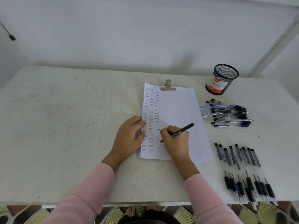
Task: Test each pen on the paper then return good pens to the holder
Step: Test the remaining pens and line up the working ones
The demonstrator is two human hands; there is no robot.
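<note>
Pen (182, 129) in right hand (175, 143) touches "test"-filled paper (178, 107); holder (222, 80) reads "Ball Pens".

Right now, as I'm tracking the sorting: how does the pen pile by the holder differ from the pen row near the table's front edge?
The pile is heaped, with pens crossing and lying mostly sideways; the row lies side by side, running front to back. The pile includes one blue pen; the row looks all black and clear. Both lie right of the paper.
</note>
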